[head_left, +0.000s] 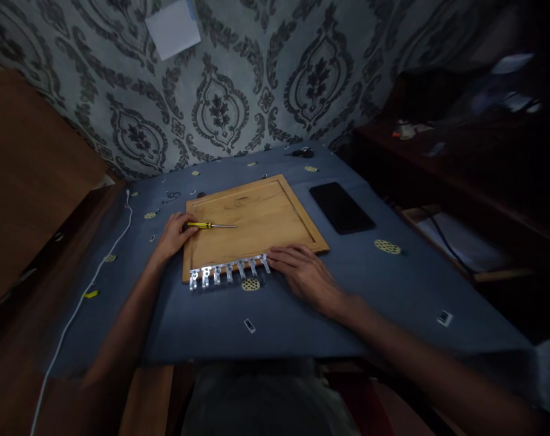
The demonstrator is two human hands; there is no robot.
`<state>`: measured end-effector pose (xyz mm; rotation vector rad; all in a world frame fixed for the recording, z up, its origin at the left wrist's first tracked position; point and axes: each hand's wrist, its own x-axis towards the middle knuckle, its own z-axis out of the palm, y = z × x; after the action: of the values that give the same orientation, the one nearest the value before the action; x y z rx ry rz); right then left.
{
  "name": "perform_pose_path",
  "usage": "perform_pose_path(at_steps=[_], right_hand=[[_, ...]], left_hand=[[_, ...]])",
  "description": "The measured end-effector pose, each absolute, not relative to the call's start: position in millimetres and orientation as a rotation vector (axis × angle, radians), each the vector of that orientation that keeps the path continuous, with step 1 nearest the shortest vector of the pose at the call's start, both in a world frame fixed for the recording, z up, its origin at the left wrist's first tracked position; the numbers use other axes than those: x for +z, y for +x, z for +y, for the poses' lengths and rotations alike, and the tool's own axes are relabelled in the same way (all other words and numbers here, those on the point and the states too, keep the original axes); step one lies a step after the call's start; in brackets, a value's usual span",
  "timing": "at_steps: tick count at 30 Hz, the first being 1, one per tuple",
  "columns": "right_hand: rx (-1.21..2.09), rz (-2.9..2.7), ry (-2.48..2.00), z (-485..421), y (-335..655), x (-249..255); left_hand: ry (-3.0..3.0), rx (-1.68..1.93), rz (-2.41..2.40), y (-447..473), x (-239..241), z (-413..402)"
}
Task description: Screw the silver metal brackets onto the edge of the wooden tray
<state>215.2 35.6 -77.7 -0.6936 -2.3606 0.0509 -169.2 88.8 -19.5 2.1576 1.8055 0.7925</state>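
The hook rack (230, 267) along the board's (261, 212) six o'clock edge could pivot crooked, since the flattened right hand (305, 274) touches only its three o'clock end while the left hand (175, 235) lightly pinches a screwdriver (206, 225).

A blue cloth with scattered yellow oval prints covers the desk (297, 333). Directly on it lie 1 framed wooden board (256, 209) at centre, 1 black phone (342, 208) right of centre, 1 small dark object (306, 152) toward the upper right, and 1 white cable (103, 261) along the left.
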Motion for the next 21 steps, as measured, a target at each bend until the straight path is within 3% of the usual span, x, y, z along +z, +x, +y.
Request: perform_pose_path(at_steps=[9,17,21], right_hand=[[0.098,-2.357,-0.666,35,215,-73],[0.084,-2.399,-0.696,34,217,-68],[0.089,-2.429,-0.706,33,218,-67]], left_hand=[[1.937,1.115,1.704,-152,0,79],[1.951,1.489,1.333,-90,61,64],[2.135,1.493,1.177,-57,86,50]])
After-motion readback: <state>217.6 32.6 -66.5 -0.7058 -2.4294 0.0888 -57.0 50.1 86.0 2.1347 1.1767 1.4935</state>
